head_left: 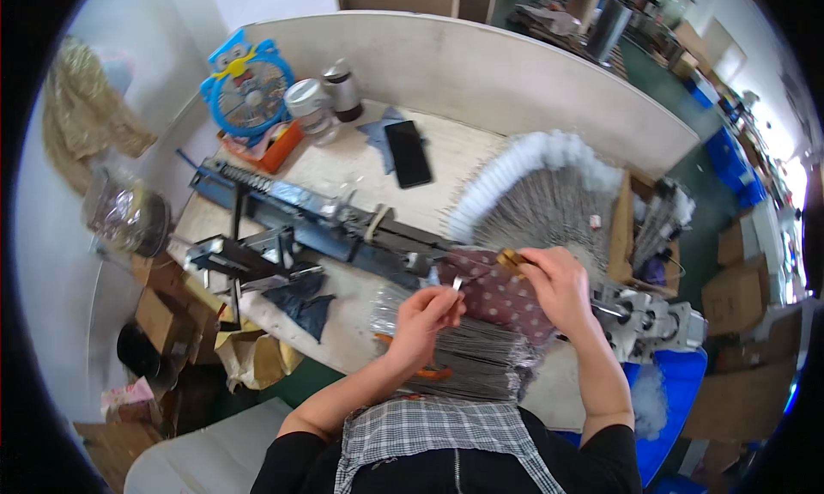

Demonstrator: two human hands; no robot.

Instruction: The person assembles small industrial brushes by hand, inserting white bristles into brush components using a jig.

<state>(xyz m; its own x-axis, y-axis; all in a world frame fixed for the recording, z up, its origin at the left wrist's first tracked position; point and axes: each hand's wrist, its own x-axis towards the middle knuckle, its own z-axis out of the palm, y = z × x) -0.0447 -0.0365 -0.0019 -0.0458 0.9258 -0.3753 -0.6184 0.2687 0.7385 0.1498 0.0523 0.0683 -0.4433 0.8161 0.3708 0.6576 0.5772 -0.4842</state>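
Observation:
My left hand point(422, 324) is closed in a pinch on a small silvery-white piece point(457, 283), too small to name. To its right, my right hand point(560, 290) grips a brass-coloured metal piece point(510, 260) between thumb and fingers. Beneath both hands lies a maroon cloth with pale dots point(502, 301). Close to my body is a bundle of thin grey rods point(481, 361), partly wrapped in clear plastic. An orange-handled tool point(434, 374) lies by the bundle, mostly hidden. Beyond my hands, thin grey rods with white fluffy tips point(524, 163) are fanned out on the table.
A long metal rail machine point(318, 224) crosses the table, with a black stand point(245, 258) beside it. Behind lie a phone point(408, 154), a jar point(311, 108) and a blue fan point(251, 90). A metal clamp-like device point(657, 322) and cardboard box point(625, 228) stand right.

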